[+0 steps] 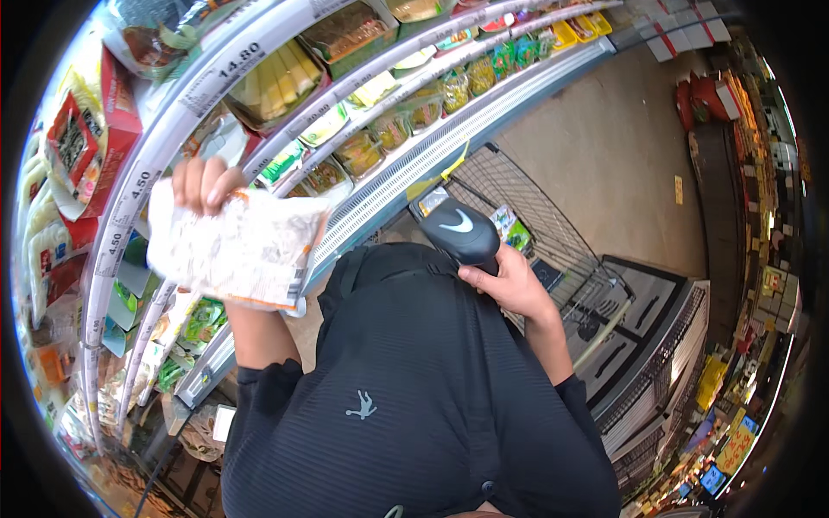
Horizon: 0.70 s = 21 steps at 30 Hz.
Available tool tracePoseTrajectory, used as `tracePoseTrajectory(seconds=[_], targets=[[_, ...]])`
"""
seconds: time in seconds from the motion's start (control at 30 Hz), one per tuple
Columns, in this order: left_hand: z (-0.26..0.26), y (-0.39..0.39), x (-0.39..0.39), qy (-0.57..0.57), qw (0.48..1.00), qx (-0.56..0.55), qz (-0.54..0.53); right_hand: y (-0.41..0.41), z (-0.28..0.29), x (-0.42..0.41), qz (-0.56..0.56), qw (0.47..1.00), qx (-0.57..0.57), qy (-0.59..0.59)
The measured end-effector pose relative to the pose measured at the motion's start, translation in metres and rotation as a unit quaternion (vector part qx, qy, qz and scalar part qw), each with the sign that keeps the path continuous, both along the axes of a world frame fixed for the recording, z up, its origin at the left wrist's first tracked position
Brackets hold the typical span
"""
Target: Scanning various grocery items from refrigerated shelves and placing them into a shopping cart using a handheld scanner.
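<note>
With its fingers over the upper edge, my left hand (206,184) grips a white plastic food package (239,249) that has orange edging and a printed code near one corner. The package is held up in front of the refrigerated shelves, and its contents are blurred. My right hand (515,281) is closed around the handle of a black handheld barcode scanner (461,232), whose rounded head points up and to the left. Packed vegetables in trays (392,129) stand on the shelf beyond the scanner.
A wire shopping cart (550,226) with several packages stands beyond my right hand. Shelf edges with price tags (223,68) curve along the left. A grey drawer unit (631,324) is at the right, by a metal mesh rack (673,362). Store displays line the far right.
</note>
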<state>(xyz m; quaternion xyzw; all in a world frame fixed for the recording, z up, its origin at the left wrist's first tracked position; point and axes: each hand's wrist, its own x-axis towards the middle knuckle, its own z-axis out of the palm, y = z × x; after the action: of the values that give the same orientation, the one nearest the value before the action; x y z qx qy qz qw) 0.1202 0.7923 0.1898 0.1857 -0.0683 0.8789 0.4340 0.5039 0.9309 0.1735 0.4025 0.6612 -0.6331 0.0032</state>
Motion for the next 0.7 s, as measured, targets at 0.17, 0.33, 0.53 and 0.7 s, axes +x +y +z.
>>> tracePoseTrajectory(seconds=[0.17,0.33,0.53,0.7], targets=[[-0.028,0.061,0.028,-0.107,0.99,-0.003,-0.093,-0.008,0.052,-0.009,0.076,0.991,0.059,0.093],[-0.054,0.097,0.041,-0.189,0.971,-0.028,-0.144,-0.017,0.065,-0.022,0.061,0.992,0.087,0.071],[-0.065,0.12,0.049,-0.19,0.969,-0.042,-0.151,-0.018,0.064,-0.017,0.063,0.994,0.073,0.057],[-0.061,0.132,0.054,-0.218,0.959,-0.098,-0.15,-0.018,0.058,-0.025,0.054,0.989,0.081,0.112]])
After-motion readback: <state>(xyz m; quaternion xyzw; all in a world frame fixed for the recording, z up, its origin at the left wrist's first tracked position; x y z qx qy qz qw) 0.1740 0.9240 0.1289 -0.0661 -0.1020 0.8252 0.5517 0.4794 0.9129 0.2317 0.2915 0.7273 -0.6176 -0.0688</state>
